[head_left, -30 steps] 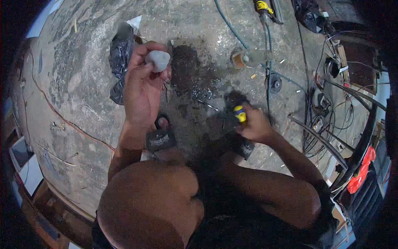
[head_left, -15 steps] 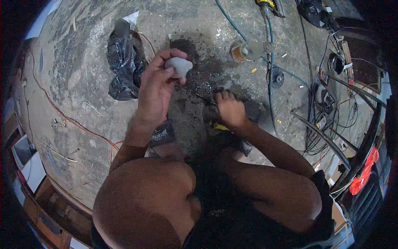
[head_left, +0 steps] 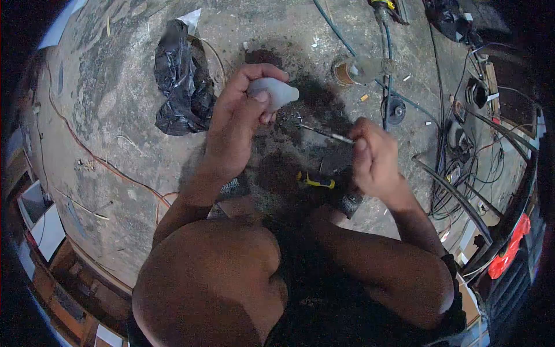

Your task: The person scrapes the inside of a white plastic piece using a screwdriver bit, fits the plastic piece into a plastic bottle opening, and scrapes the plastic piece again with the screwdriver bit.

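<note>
My left hand (head_left: pixel 237 118) is closed around a frosted white bulb-shaped piece (head_left: pixel 276 93), its narrow neck pointing right. Thumb and fingers grip its round body. To the right, my right hand (head_left: pixel 376 159) pinches the end of a thin rod-like tool (head_left: pixel 326 133). The tool's slim shaft points left, and its tip is below the white piece and apart from it. What kind of tool it is, I cannot make out. On the floor below lies a yellow-and-black hand tool (head_left: pixel 318 180), near my foot.
A crumpled black plastic bag (head_left: pixel 179 87) lies left of my hands. A clear jar (head_left: pixel 355 70) lies on its side, close to a dark disc (head_left: pixel 395 110) and a blue-green hose (head_left: pixel 335 32). Tangled cables (head_left: pixel 462 191) cover the right side. Wet dark patches mark the concrete floor (head_left: pixel 127 75).
My right hand has lifted from the floor and moved right with the rod-like tool. My left hand has turned the white piece, so its neck shows more clearly. The view has shifted slightly.
</note>
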Tool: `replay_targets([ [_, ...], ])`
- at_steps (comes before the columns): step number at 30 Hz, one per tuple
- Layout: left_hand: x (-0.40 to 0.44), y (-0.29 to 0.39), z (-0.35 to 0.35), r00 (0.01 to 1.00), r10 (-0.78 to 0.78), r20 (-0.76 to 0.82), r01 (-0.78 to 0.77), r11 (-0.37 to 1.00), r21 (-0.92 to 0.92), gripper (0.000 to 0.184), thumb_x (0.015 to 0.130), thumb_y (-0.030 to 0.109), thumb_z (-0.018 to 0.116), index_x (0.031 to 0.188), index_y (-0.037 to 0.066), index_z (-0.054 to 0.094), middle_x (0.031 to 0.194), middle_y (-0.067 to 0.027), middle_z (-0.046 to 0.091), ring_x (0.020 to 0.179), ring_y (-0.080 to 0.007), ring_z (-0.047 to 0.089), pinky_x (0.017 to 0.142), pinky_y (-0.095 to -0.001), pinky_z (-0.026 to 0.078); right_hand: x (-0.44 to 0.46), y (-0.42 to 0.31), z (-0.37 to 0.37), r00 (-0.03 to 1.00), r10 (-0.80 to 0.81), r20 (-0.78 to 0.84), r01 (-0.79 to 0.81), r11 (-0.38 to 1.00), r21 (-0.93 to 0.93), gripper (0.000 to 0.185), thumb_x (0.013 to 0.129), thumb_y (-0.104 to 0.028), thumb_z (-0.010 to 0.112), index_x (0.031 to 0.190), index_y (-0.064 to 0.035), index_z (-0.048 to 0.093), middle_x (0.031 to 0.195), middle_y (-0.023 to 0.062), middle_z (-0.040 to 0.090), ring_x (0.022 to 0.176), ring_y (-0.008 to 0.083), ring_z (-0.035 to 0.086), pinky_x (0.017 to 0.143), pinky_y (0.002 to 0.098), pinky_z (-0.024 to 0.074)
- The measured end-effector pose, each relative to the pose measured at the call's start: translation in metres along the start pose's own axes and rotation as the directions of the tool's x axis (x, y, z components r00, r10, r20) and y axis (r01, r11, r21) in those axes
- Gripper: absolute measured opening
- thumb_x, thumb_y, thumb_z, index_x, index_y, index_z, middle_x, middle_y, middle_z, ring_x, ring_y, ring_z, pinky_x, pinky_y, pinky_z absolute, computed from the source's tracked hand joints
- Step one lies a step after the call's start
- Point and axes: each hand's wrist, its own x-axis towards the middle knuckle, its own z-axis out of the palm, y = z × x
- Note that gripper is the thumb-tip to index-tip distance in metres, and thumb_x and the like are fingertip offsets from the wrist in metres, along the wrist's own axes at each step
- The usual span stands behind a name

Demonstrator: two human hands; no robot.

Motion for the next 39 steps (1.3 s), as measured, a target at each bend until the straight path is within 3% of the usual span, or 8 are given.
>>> replay_targets([
  [10, -0.004, -0.002, 0.008, 0.998, 0.046, 0.048, -0.051, 0.993, 0.109, 0.033, 0.091, 0.025, 0.046, 0.117, 0.005, 0.051, 0.104, -0.0028, 0.056, 0.093, -0.0089, 0.051, 0.082, -0.0226, 0.040, 0.015, -0.019, -0.018, 0.944, -0.073, -0.323, 0.059, 0.997, -0.054, 0.016, 0.086, -0.002, 0.052, 0.071, 0.0017, 0.053, 0.061, 0.0129, 0.045, 0.049, 0.0278, 0.046, 0.047, 0.0341, 0.0368],
  [25, -0.007, -0.005, 0.018, 0.972, -0.056, 0.229, -0.079, 0.838, 0.540, 0.016, 0.098, 0.014, 0.044, 0.101, 0.002, 0.055, 0.096, -0.0130, 0.055, 0.088, -0.0222, 0.057, 0.082, -0.0335, 0.044, 0.021, -0.015, -0.006, 0.945, -0.067, 0.320, 0.157, 0.951, -0.265, 0.006, 0.085, -0.004, 0.054, 0.089, -0.0025, 0.057, 0.078, 0.0134, 0.060, 0.076, 0.0347, 0.061, 0.059, 0.0435, 0.0486],
  [28, 0.003, -0.023, 0.020, 0.888, 0.390, 0.243, -0.459, 0.773, 0.437, 0.016, 0.098, 0.014, 0.044, 0.098, 0.002, 0.056, 0.088, -0.0117, 0.055, 0.084, -0.0227, 0.058, 0.078, -0.0340, 0.045, 0.022, -0.016, 0.001, 0.902, 0.274, 0.332, -0.373, 0.884, 0.283, 0.015, 0.081, -0.002, 0.053, 0.095, -0.0042, 0.057, 0.078, 0.0153, 0.062, 0.076, 0.0355, 0.063, 0.060, 0.0442, 0.0504],
  [31, 0.001, -0.032, 0.020, 0.944, 0.247, 0.219, -0.324, 0.816, 0.479, 0.015, 0.097, 0.015, 0.048, 0.097, 0.001, 0.055, 0.085, -0.0125, 0.055, 0.082, -0.0238, 0.058, 0.077, -0.0338, 0.045, 0.014, -0.013, 0.007, 0.934, 0.247, 0.260, -0.264, 0.964, 0.035, 0.013, 0.073, -0.002, 0.058, 0.087, -0.0043, 0.058, 0.073, 0.0165, 0.059, 0.073, 0.0353, 0.062, 0.062, 0.0407, 0.0491],
  [32, 0.002, -0.037, 0.017, 0.966, 0.070, 0.247, -0.191, 0.840, 0.507, 0.016, 0.097, 0.015, 0.048, 0.096, 0.001, 0.055, 0.085, -0.0129, 0.055, 0.083, -0.0242, 0.058, 0.076, -0.0340, 0.045, 0.013, -0.007, 0.005, 0.957, 0.089, 0.277, -0.033, 0.979, -0.200, 0.020, 0.069, -0.001, 0.060, 0.088, -0.0055, 0.057, 0.073, 0.0155, 0.060, 0.071, 0.0357, 0.062, 0.059, 0.0403, 0.0482],
  [34, 0.001, -0.046, 0.008, 0.914, -0.293, 0.281, 0.086, 0.815, 0.572, 0.016, 0.096, 0.016, 0.049, 0.095, 0.001, 0.054, 0.086, -0.0139, 0.056, 0.084, -0.0251, 0.059, 0.076, -0.0342, 0.045, 0.012, -0.011, 0.003, 0.898, 0.120, 0.423, 0.014, 0.954, -0.299, 0.023, 0.068, -0.001, 0.060, 0.090, -0.0058, 0.056, 0.075, 0.0156, 0.062, 0.072, 0.0368, 0.062, 0.059, 0.0412, 0.0488],
  [37, -0.014, -0.058, 0.011, 0.909, -0.203, 0.365, 0.107, 0.958, 0.267, 0.025, 0.093, 0.026, 0.053, 0.094, 0.001, 0.055, 0.085, -0.0157, 0.057, 0.087, -0.0298, 0.061, 0.076, -0.0385, 0.046, 0.010, -0.012, -0.001, 0.879, 0.208, 0.429, -0.050, 0.935, -0.351, 0.025, 0.069, -0.003, 0.060, 0.094, -0.0064, 0.056, 0.078, 0.0157, 0.063, 0.073, 0.0380, 0.062, 0.061, 0.0430, 0.0495],
  [39, -0.014, -0.063, 0.013, 0.916, 0.030, 0.401, -0.294, 0.729, 0.618, 0.030, 0.089, 0.031, 0.057, 0.096, 0.002, 0.056, 0.083, -0.0160, 0.059, 0.086, -0.0325, 0.062, 0.074, -0.0416, 0.048, 0.004, -0.014, 0.004, 0.862, 0.280, 0.423, -0.085, 0.901, -0.425, 0.026, 0.070, -0.007, 0.060, 0.097, -0.0070, 0.058, 0.076, 0.0156, 0.064, 0.071, 0.0378, 0.063, 0.060, 0.0449, 0.0500],
])
